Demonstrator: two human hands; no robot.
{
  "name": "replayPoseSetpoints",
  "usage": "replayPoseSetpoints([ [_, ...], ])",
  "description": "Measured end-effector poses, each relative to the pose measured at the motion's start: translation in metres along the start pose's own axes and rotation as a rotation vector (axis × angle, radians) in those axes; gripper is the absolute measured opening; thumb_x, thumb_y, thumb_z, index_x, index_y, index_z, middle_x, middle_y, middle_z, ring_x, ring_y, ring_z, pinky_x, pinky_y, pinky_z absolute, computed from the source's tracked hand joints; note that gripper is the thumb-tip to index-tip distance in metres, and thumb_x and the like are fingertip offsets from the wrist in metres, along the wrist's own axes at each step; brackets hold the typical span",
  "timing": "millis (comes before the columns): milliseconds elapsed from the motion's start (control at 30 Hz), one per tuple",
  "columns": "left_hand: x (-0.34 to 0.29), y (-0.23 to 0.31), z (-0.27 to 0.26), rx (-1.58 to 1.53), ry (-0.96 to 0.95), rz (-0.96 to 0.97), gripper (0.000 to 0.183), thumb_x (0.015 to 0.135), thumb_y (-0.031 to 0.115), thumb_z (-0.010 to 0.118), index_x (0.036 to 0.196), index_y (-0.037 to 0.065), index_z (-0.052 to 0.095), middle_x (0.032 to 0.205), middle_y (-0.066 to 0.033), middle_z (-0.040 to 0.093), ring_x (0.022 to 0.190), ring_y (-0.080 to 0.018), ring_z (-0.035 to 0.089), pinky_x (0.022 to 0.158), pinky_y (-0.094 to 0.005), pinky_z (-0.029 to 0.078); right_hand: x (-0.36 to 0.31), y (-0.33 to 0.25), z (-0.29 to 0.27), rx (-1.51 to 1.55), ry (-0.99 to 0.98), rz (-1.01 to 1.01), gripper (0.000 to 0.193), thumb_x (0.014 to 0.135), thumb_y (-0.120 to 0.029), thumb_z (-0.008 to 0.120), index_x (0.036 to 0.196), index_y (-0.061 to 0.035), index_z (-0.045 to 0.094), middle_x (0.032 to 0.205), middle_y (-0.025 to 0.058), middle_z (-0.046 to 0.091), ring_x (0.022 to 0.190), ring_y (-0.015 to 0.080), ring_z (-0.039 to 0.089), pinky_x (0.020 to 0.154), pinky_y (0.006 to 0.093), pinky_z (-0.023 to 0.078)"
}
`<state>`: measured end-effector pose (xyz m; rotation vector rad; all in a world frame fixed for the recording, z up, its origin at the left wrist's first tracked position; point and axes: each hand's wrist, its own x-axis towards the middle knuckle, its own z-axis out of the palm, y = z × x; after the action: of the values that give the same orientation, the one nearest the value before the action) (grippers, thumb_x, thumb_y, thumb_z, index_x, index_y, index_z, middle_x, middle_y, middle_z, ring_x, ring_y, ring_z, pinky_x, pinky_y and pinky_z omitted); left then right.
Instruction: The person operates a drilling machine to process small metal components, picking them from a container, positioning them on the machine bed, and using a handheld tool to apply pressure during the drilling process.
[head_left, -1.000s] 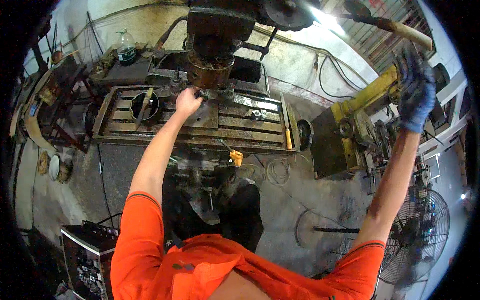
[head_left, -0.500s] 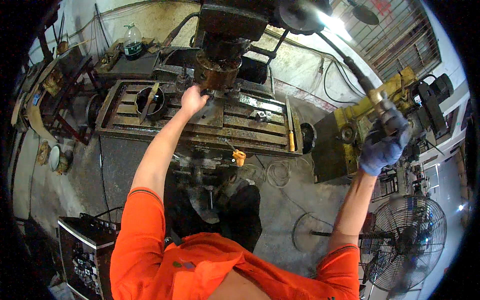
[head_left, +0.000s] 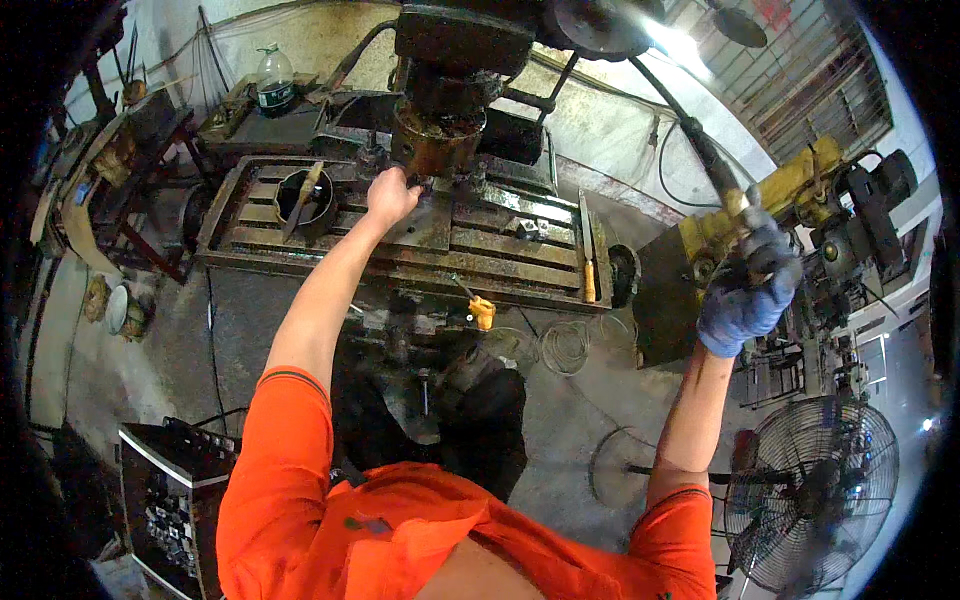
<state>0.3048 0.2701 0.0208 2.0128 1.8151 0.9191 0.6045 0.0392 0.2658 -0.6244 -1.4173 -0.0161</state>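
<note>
My bare left hand (head_left: 393, 198) is closed at the machine table, just below the rusty round spindle (head_left: 437, 140). Its fingertips curl against something small and dark that I cannot make out. On the right, my right hand (head_left: 748, 303) wears a blue-grey glove and is raised. It grips the end of a long dark lever (head_left: 712, 160), which slants down from the machine's head. The slotted metal table (head_left: 330, 258) lies under my left hand. A small metal block (head_left: 531, 229) rests on it, right of that hand.
A black pot (head_left: 318, 212) with a brush across it stands on the table's left. A yellow-handled file (head_left: 589, 278) lies at its right end; a yellow-handled tool (head_left: 481, 312) sits at the front edge. A caged fan (head_left: 815, 500) stands lower right, beside a yellow-green machine (head_left: 655, 290).
My right hand has moved a little to the left and slightly down, with the lever's end in it. My left hand stays at the same spot under the spindle. The view has shifted slightly.
</note>
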Motion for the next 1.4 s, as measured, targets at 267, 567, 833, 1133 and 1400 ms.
replayPoseSetpoints([
  [267,-0.005,-0.021,-0.011,-0.265,0.012,0.079,0.029,0.069,0.019,0.064,0.088,-0.003,0.060,0.070,-0.0206,0.060,0.067,-0.0349,0.060,0.062,-0.0418,0.047,-0.009,-0.004,0.018,0.244,0.089,0.065,0.038,0.090,-0.027,0.037,0.057,-0.0073,0.033,0.063,0.0100,0.046,0.082,0.0252,0.050,0.104,0.0510,0.022],
  [567,-0.093,-0.028,-0.108,-0.527,-0.367,0.052,0.032,0.077,0.010,0.058,0.106,-0.003,0.055,0.069,-0.0089,0.062,0.049,-0.0098,0.053,0.045,-0.0248,0.043,-0.029,0.010,0.004,0.252,0.113,0.095,0.037,0.088,-0.027,0.039,0.059,-0.0052,0.037,0.075,0.0151,0.054,0.082,0.0246,0.050,0.104,0.0457,0.023],
  [833,-0.179,-0.102,-0.218,-0.482,-0.195,-0.128,0.032,0.079,0.005,0.057,0.109,-0.005,0.052,0.076,-0.0072,0.061,0.059,-0.0100,0.056,0.049,-0.0238,0.045,-0.042,0.017,0.004,0.181,0.229,0.169,0.033,0.086,-0.028,0.043,0.064,-0.0032,0.044,0.065,0.0086,0.049,0.076,0.0212,0.049,0.087,0.0374,0.033],
  [1133,-0.316,-0.201,-0.347,-0.074,0.179,-0.385,0.032,0.079,0.010,0.057,0.106,-0.007,0.054,0.059,-0.0039,0.054,0.050,-0.0099,0.052,0.046,-0.0256,0.042,-0.060,0.025,0.002,0.557,0.257,0.481,0.028,0.078,-0.015,0.051,0.092,0.0075,0.056,0.062,0.0010,0.045,0.060,0.0097,0.044,0.060,0.0220,0.040],
  [1400,-0.480,-0.268,-0.416,0.246,0.348,-0.798,0.031,0.073,0.015,0.061,0.097,-0.004,0.059,0.076,-0.0181,0.063,0.057,-0.0226,0.061,0.055,-0.0328,0.048,-0.062,0.089,-0.063,-0.385,0.052,0.047,0.030,0.086,-0.023,0.043,0.090,0.0026,0.058,0.090,0.0117,0.060,0.086,0.0212,0.053,0.078,0.0337,0.041],
])
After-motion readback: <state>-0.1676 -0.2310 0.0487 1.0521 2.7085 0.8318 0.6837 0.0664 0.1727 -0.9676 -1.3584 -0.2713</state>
